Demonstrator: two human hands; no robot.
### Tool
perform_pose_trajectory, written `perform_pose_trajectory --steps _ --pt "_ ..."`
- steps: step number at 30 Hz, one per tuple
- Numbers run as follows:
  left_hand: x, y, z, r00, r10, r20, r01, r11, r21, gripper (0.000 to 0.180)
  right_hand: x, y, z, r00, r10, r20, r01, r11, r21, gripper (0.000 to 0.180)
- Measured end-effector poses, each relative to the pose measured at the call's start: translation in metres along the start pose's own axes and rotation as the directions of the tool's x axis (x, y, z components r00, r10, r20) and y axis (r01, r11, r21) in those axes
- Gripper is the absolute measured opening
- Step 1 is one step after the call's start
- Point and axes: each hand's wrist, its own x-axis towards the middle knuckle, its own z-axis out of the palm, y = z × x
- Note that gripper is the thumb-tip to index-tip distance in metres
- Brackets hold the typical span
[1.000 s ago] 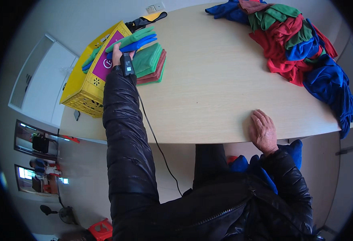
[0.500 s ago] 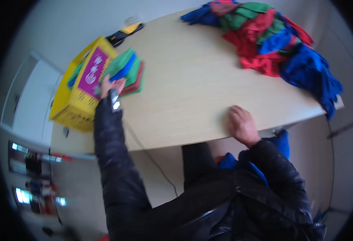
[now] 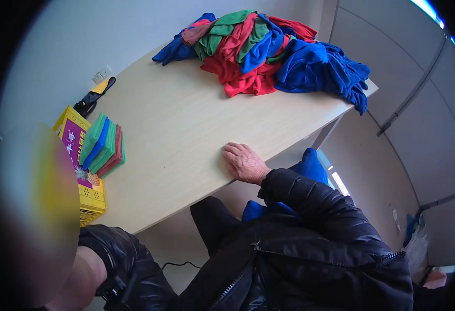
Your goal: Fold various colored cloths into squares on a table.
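My right hand rests on the near edge of the table, fingers lying on its top and holding nothing. Raised close to the camera at the lower left is my left hand; its fingers are hidden behind a blurred patch. A stack of folded cloths, green, blue and reddish brown, leans against the yellow box at the table's left end. Far back lies a heap of loose cloths in red, blue and green, one blue cloth hanging over the corner.
A black and yellow strap-like thing lies behind the box by the wall, near a wall socket. Light panels stand on the right. A dark cable runs below the table, and clear plastic lies at lower right.
My left hand has left the folded stack by the box and come up close to the camera. The view has swung right; my right hand stays on the table edge.
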Motion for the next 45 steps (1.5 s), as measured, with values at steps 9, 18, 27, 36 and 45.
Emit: perform_pose_trajectory --steps 9,18,27,36,45 --pt "-0.056 0.017 -0.019 0.999 0.027 -0.023 -0.025 0.997 0.071 0.026 -0.006 0.006 0.003 0.999 -0.025 -0.034 0.024 1.000 -0.010 0.034" --pt "-0.040 -0.029 0.070 1.000 0.027 -0.016 -0.025 0.992 0.126 0.030 -0.012 0.006 -0.002 0.997 -0.052 -0.049 0.050 0.998 -0.047 0.034" --pt "-0.077 -0.027 0.075 0.996 0.060 -0.061 -0.046 0.977 0.210 0.034 -0.007 0.000 -0.001 0.998 -0.060 -0.037 0.057 0.996 -0.070 0.034" --pt "-0.206 0.031 0.001 0.989 0.059 -0.139 -0.032 0.982 0.188 0.039 -0.010 0.003 -0.002 0.999 -0.031 0.016 0.032 0.999 -0.031 0.039" --pt "-0.194 0.012 -0.060 0.975 0.089 -0.201 -0.053 0.982 0.182 0.044 0.010 0.057 -0.021 0.995 -0.040 0.093 0.011 0.955 0.297 0.022"
